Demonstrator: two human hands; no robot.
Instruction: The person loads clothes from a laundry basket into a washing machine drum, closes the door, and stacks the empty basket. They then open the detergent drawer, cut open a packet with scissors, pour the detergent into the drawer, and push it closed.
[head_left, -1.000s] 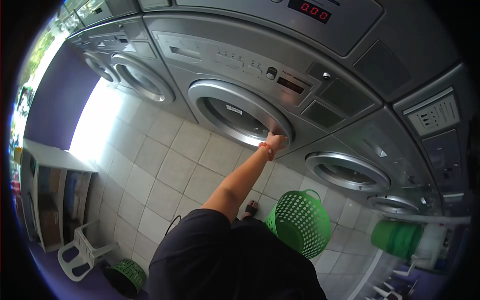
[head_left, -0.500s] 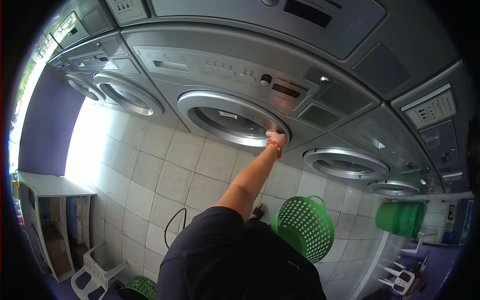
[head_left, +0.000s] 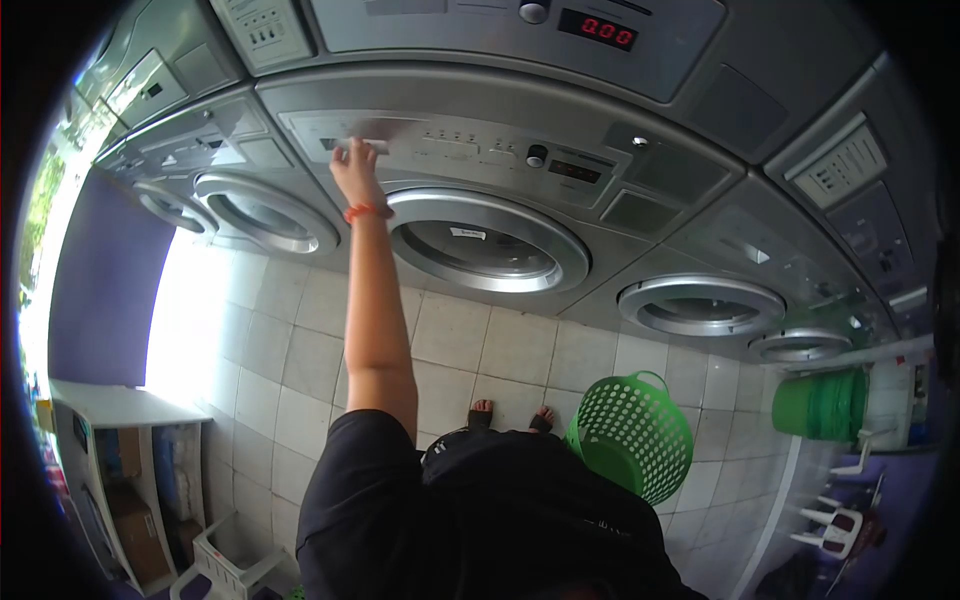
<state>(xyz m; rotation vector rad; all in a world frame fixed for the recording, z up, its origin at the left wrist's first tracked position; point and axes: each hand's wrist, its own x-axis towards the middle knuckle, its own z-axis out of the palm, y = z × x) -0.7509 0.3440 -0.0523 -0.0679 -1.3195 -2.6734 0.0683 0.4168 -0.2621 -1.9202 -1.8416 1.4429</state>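
Note:
My left hand (head_left: pixel 357 178), with an orange-red beaded bracelet (head_left: pixel 368 212) on the wrist, reaches up to the front of a silver washing machine (head_left: pixel 480 110). Its fingers are curled at the handle of the detergent drawer (head_left: pixel 376 147), on the left of the control panel. Below and to the right of the hand is the round door (head_left: pixel 575 255), which is closed. A control knob (head_left: pixel 537 155) and a small display (head_left: pixel 575 172) are farther right on the panel. My right hand is out of sight. Close to my right side is a green perforated laundry basket (head_left: pixel 640 430).
More front-loading machines (head_left: pixel 265 212) line both sides, with another unit above showing a red lit display (head_left: pixel 597 30). A shelf unit (head_left: pixel 130 400) and a white plastic chair (head_left: pixel 225 560) are at lower left. Green baskets (head_left: pixel 820 405) are stacked at right.
My left hand has let go of the round door's rim and moved up and left to the detergent drawer. The upper display now shows red digits. Both my feet now show.

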